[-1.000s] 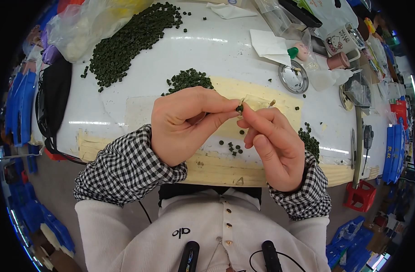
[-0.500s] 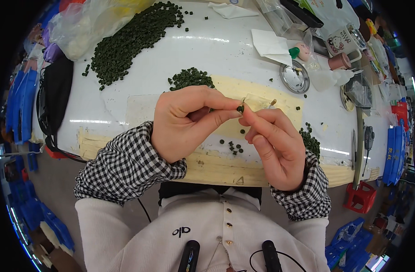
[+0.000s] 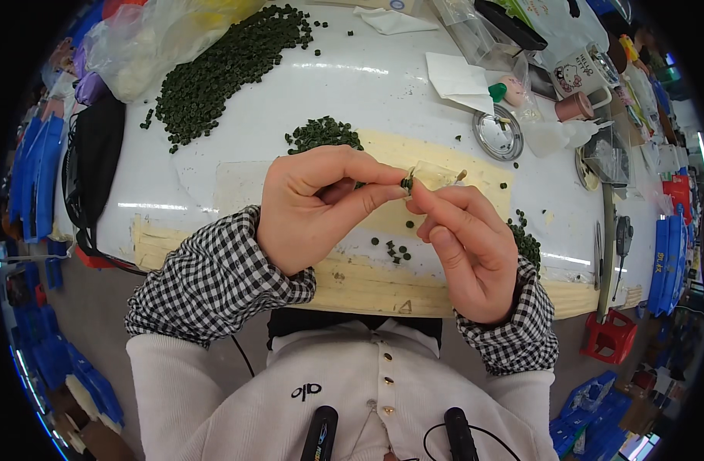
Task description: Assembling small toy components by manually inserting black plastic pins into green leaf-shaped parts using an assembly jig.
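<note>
A cream, ribbed knit top [image 3: 344,369] has small dark buttons [image 3: 388,382] rimmed in gold down its front near half past five and dark lettering [image 3: 306,392] near half past six. Black-and-white checked sleeve covers bunch over its cuffs, one at eight o'clock [image 3: 217,284], one at four [image 3: 513,334]. Black round-ended pieces [image 3: 320,434] overlie it at six and five, with a thin black cable [image 3: 486,432] looping at the latter.

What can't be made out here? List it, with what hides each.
Head view:
Tiny dark-green piece: mostly covered by the bare left hand; too small for detail.
Brown-tipped object: lower part hidden by the bare right hand; whether held, unclear.
Middle heap of dark-green pieces: near edge hidden behind the left hand.
Translucent plastic bag: cut off by the top edge.
</note>
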### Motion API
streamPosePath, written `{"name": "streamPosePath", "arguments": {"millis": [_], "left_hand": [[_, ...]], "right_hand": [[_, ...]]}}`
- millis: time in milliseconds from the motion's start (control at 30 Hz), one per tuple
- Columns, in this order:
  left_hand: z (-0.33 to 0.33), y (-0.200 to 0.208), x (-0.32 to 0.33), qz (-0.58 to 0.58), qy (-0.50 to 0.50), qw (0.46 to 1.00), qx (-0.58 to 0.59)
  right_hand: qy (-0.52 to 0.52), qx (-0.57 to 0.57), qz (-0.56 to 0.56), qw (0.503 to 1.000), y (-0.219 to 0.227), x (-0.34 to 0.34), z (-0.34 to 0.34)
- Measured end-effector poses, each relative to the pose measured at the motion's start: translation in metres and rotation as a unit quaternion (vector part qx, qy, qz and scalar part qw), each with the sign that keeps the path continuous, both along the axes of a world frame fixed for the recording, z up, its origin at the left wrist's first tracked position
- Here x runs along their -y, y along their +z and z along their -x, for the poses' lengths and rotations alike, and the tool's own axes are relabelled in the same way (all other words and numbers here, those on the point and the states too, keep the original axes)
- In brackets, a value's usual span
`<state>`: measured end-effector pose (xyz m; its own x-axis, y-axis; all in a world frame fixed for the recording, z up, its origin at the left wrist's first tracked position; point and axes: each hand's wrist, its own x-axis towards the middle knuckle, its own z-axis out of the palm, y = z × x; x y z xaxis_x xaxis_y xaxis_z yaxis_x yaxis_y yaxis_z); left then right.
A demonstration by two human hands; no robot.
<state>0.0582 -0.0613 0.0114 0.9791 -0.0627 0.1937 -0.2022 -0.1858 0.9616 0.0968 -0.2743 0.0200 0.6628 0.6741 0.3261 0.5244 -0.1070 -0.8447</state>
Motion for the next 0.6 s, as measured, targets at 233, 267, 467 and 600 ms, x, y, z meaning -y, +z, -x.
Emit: {"name": "streamPosePath", "arguments": {"millis": [233, 267, 467, 600], "left_hand": [[0.0002, -0.0010, -0.0001, 0.007, -0.007, 1.000, 0.012], [0.0001, -0.0020, -0.0002, 0.004, -0.007, 1.000, 0.016], [-0.0012, -0.0041, 0.0002, 0.012, -0.020, 0.997, 0.071], [-0.0024, -0.0038, 0.0000, -0.026, -0.021, 0.994, 0.107]], "right_hand": [[0.007, -0.003, 0.004, 1.000, -0.0003, -0.0005, 0.0001], [0.008, -0.012, 0.001, 1.000, -0.0002, -0.0004, 0.0002], [0.022, -0.063, -0.019, 0.998, -0.0002, -0.0002, 0.0006], [0.028, -0.070, -0.022, 0.997, -0.0009, 0.0009, 0.0002]]}}
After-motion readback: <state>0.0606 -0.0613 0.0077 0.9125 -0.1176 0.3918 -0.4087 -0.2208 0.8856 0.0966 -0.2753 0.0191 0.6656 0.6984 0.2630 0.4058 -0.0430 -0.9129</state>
